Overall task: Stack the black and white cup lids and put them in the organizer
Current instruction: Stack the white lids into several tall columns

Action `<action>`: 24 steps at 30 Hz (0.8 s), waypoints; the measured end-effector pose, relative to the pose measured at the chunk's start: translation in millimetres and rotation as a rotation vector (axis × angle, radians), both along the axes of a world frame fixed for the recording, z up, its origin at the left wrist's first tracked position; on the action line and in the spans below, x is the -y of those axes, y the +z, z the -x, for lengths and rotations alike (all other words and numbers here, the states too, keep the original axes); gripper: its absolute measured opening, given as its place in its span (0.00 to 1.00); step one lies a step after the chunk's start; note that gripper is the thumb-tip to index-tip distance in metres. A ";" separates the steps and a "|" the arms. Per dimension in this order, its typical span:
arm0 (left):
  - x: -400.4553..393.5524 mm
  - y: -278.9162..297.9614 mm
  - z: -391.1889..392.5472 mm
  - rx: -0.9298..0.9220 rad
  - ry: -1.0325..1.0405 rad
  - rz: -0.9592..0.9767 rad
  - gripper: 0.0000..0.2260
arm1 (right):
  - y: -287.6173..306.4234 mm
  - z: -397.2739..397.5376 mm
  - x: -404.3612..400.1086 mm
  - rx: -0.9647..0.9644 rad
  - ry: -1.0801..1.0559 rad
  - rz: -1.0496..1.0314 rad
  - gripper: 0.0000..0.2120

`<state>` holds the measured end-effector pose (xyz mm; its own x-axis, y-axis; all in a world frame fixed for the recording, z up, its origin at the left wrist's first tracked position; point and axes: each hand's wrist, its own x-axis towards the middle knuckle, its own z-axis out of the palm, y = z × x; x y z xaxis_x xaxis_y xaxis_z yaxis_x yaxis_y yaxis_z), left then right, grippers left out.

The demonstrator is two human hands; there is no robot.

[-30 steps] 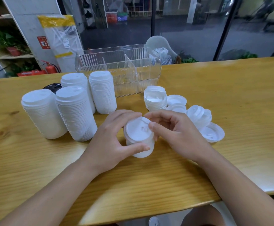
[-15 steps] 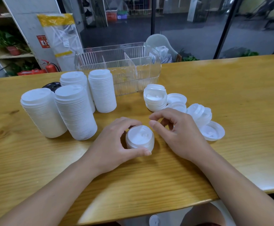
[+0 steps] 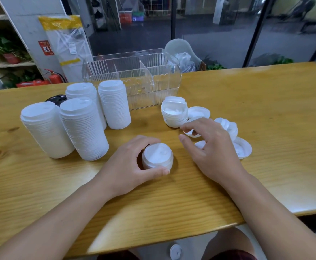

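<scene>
Mid-stacking: my left hand grips the short white lid stack on the table. My right hand, fingers loose and holding nothing, hovers over loose lids. Next I pick one and seat it squarely; organizer sits behind.

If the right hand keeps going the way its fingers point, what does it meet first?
Probably the upturned loose white plastic lid just beyond the right hand's fingertips; they look almost touching, though depth is unclear.
</scene>
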<state>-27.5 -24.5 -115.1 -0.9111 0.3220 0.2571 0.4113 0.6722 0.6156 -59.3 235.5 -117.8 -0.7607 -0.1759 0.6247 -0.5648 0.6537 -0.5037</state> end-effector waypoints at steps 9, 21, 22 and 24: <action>-23.1 3.9 8.0 0.017 -0.020 0.098 0.33 | 6.9 -26.3 -33.9 -0.006 -0.210 -0.308 0.43; -34.8 4.5 21.9 0.013 0.024 0.078 0.31 | -2.9 2.6 -55.9 0.311 -0.035 -0.157 0.49; -33.9 4.9 23.1 0.012 0.033 0.083 0.31 | -1.8 8.5 -53.1 0.313 -0.030 -0.156 0.50; -30.2 6.1 26.7 0.008 0.052 0.087 0.29 | 1.7 20.8 -47.8 0.312 -0.017 -0.182 0.51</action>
